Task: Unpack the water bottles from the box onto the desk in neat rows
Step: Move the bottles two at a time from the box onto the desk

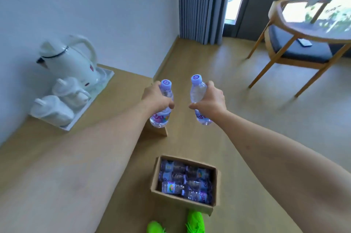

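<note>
1. Left hand (156, 98): fingers wrapped around the middle of one water bottle, the left bottle (162, 106). The bottle is held upright, purple cap on top. The hand covers part of the label; only fragments of print show below the fingers.
2. Right hand (209, 101): fingers wrapped around the middle of a second water bottle, the right bottle (199, 98), tilted slightly with its cap leaning toward the left hand. Its label is mostly hidden by the palm.
3. Count in the hands: two bottles, one per hand, apart from each other, both in the air.
4. Desk (57, 156): lies below and to the left of the left hand. The left forearm crosses above it and hides a strip of its surface. The desk's near edge is cut off by the frame.
5. Box (183, 180): open cardboard box on the floor, below and between the two forearms, nearer the viewer than the hands. Bottles lie on their sides inside. About six can be made out; the exact number cannot be told, since the interior is dark and blurred.
6. Tray (91, 107): on the desk, left of the left hand, against the wall. It carries one white kettle (70, 62) and two white cups (62, 100), all blurred.
7. Chair (296, 46): one wooden chair, well beyond the right hand; its right side is cut off.
8. Green shoes (194, 222): two, at the bottom edge, partly cut off.
</note>
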Demonstrator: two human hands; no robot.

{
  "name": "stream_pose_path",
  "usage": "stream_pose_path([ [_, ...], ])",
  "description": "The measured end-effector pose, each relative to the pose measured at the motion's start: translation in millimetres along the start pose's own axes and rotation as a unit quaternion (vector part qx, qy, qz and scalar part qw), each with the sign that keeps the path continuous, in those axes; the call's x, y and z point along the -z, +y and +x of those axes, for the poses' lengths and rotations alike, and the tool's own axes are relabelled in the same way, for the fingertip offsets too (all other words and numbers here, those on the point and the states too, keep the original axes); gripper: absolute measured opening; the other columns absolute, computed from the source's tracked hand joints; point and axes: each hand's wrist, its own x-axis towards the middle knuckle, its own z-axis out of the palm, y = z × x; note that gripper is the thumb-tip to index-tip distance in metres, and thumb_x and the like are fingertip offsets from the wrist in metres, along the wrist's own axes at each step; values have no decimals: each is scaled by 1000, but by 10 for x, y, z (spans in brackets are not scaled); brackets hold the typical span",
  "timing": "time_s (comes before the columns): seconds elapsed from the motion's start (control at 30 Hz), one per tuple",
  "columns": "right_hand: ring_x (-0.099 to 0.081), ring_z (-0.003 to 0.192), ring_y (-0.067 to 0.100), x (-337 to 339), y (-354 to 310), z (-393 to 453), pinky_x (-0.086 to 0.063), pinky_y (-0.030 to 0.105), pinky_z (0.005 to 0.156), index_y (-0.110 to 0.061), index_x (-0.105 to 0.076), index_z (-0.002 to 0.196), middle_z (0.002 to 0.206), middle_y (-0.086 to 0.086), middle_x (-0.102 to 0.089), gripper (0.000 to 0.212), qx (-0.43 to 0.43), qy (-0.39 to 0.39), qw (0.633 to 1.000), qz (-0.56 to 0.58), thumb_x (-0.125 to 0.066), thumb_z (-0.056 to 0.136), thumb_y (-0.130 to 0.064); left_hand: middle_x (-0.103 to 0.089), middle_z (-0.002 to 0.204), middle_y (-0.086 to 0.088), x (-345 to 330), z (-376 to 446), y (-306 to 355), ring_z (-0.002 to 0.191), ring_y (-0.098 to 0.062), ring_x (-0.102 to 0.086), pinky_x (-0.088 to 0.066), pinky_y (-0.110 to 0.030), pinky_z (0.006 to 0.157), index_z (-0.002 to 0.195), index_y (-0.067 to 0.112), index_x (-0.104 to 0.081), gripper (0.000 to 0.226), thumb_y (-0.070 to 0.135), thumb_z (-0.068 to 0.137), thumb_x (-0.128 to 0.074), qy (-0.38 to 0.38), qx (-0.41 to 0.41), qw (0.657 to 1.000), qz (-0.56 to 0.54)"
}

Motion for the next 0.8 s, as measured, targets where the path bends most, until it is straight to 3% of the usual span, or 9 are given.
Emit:
stream_pose_path([
  [0.17, -56, 84, 25, 433, -963, -219, -42, 30, 67, -20, -43, 101, 94, 2, -57, 68, 83, 31, 996, 3, -89, 53, -36, -55, 81, 6, 1072, -411, 366, 71, -16, -53, -42, -22, 61, 76, 25, -53, 34, 24, 51, -75, 63, -44, 996, -41],
  [0.3, -52, 76, 19, 519, -1721, -552, -37, 27, 57, -20, -42, 96, 79, -6, -47, 67, 143, 48, 989, 1, -87, 49, -38, -50, 76, 6, 1885, -879, 383, 67, -16, -49, -39, -23, 58, 67, 26, -44, 39, 28, 43, -75, 119, -67, 987, -79],
  [0.43, -41, 66, 3, 348, -2413, -975, -31, 24, 49, -23, -42, 95, 78, -10, -43, 69, 210, 42, 977, 6, -87, 47, -41, -61, 85, 3, 2638, -1350, 102, 75, -16, -56, -46, -24, 63, 77, 25, -54, 47, 28, 39, -80, 181, -69, 977, -86],
  [0.6, -47, 67, 10, -141, -3151, -1575, -32, 25, 48, -21, -46, 96, 82, -5, -51, 67, 277, -3, 961, -13, -86, 47, -44, -51, 62, 12, 3352, -1976, -538, 59, -12, -47, -35, -19, 49, 63, 23, -47, 37, 18, 45, -79, 246, -46, 961, -115],
  [0.67, -49, 70, 14, -401, -3387, -1822, -34, 27, 50, -21, -46, 95, 81, -5, -51, 67, 304, -22, 952, -34, -86, 47, -45, -57, 72, 11, 3566, -2203, -856, 67, -13, -52, -40, -19, 53, 74, 23, -54, 38, 16, 49, -82, 275, -32, 953, -120],
  [0.73, -51, 76, 19, -698, -3584, -2068, -38, 29, 56, -20, -46, 95, 82, -4, -52, 69, 330, -39, 942, -54, -86, 46, -48, -57, 95, 4, 3750, -2431, -1196, 85, -18, -57, -50, -26, 69, 100, 21, -56, 58, 19, 51, -87, 301, -3, 947, -111],
  [0.8, -50, 81, 21, -1025, -3748, -2305, -37, 30, 58, -20, -45, 95, 80, -6, -50, 71, 355, -60, 931, -64, -87, 45, -51, -54, 105, 0, 3910, -2664, -1562, 94, -22, -57, -53, -31, 78, 112, 18, -52, 71, 21, 52, -89, 324, 31, 940, -100],
])
